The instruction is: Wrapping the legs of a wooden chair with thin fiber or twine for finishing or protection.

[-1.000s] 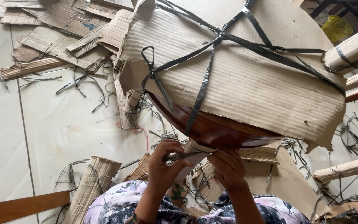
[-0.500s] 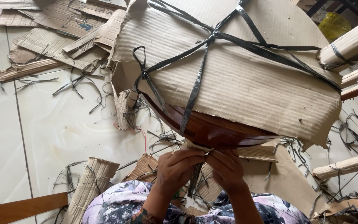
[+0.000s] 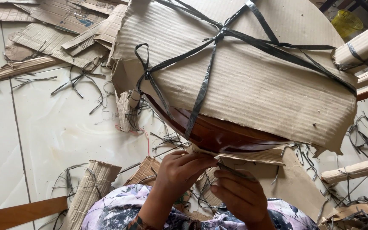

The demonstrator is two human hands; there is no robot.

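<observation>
A large bundle [image 3: 252,81] wrapped in corrugated cardboard and tied with black plastic straps [image 3: 201,91] fills the upper middle. Dark reddish-brown polished wood [image 3: 218,134] shows under its torn lower edge. My left hand [image 3: 179,170] is closed with its fingertips pinching at the cardboard edge just below the wood. My right hand [image 3: 239,198] sits beside it, slightly lower, fingers curled around a thin dark strap end [image 3: 231,170] that runs between the two hands. What lies under the hands is hidden.
Torn cardboard sheets [image 3: 60,25] and cut strap pieces [image 3: 77,81] litter the pale tiled floor [image 3: 56,136]. A rolled cardboard piece [image 3: 90,187] and a wooden slat [image 3: 18,213] lie lower left. Wrapped wooden parts [image 3: 363,49] are stacked at right, with a yellow basket [image 3: 348,21] behind.
My hands have stayed under the bundle's lower edge, the right one dropping slightly. The view has shifted a little, so the bundle sits further left in the frame.
</observation>
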